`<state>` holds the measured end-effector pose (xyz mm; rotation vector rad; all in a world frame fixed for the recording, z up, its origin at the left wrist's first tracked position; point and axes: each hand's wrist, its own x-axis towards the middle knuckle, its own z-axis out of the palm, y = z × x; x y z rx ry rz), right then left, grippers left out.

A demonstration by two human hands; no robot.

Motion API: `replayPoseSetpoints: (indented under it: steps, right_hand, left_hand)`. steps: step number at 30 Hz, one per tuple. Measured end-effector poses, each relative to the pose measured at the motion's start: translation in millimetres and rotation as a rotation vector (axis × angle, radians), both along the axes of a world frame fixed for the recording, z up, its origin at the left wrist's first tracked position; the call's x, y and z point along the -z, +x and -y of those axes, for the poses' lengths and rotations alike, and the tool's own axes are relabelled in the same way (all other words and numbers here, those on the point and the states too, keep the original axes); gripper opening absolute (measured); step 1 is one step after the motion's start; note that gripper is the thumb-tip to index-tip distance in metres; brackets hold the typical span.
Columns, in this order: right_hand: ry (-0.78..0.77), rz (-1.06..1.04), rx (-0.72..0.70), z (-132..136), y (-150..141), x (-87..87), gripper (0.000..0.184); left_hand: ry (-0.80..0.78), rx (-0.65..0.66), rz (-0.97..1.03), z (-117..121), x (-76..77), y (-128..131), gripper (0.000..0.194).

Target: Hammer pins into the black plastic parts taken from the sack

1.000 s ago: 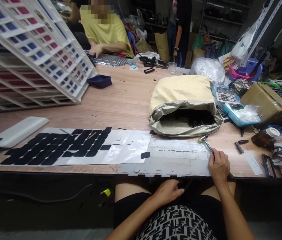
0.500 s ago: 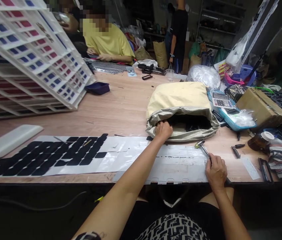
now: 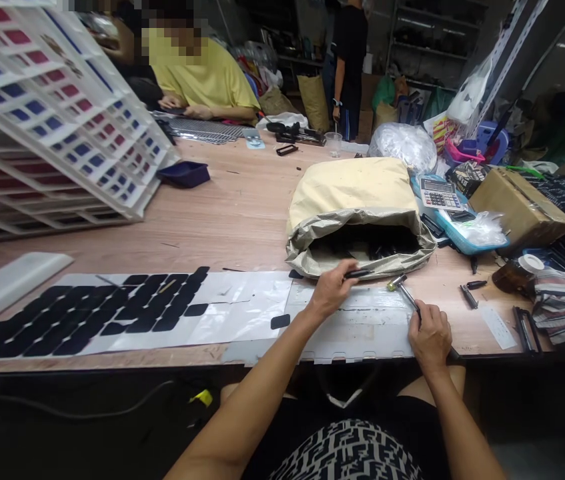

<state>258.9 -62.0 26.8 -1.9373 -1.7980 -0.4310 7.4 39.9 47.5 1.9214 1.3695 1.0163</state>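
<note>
My left hand (image 3: 331,288) is closed on a slim black piece (image 3: 357,273), just in front of the open mouth of a yellow sack (image 3: 352,187). More dark pieces lie inside the sack, hard to make out. To the right, my right hand (image 3: 431,333) grips a small hammer (image 3: 405,291) whose yellowish head rests near the sack's front edge. Below both hands lies a grey-white board (image 3: 357,333). Rows of flat black pads (image 3: 82,313) cover the left part of a white sheet (image 3: 242,307), and a single black pad (image 3: 280,322) lies closer to my left forearm.
A white plastic crate (image 3: 127,153) leans at the left, near a dark blue tray (image 3: 185,175). On the right stand a blue basket (image 3: 477,237) with a calculator (image 3: 439,193), a cardboard box (image 3: 522,207) and a brown jar (image 3: 515,277). A person in yellow (image 3: 202,80) sits across the table.
My left hand has come out of the sack's mouth with a slim black piece. My right hand still holds the hammer in nearly the same place. The view has shifted slightly.
</note>
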Motion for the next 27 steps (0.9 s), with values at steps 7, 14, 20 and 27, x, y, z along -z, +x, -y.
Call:
replayPoseSetpoints:
  steps: [7, 14, 20, 27]
  right_hand:
    - [0.009, -0.015, 0.002, -1.7, -0.8, -0.2, 0.030]
    - [0.014, -0.108, -0.045, -1.4, 4.6, -2.5, 0.031]
    - [-0.048, -0.472, -0.278, 11.5, -18.4, -12.9, 0.035]
    - [-0.164, -0.609, -0.459, 15.5, -57.2, -24.8, 0.032]
  left_hand:
    - [-0.058, -0.018, -0.052, 35.3, 27.1, 0.1, 0.015]
    - [-0.119, -0.073, 0.045, 27.4, 33.2, -0.9, 0.036]
    - [-0.113, -0.058, 0.045, 27.9, 30.2, -0.9, 0.027]
    - [-0.134, -0.052, 0.049, 24.3, 30.1, -2.0, 0.021]
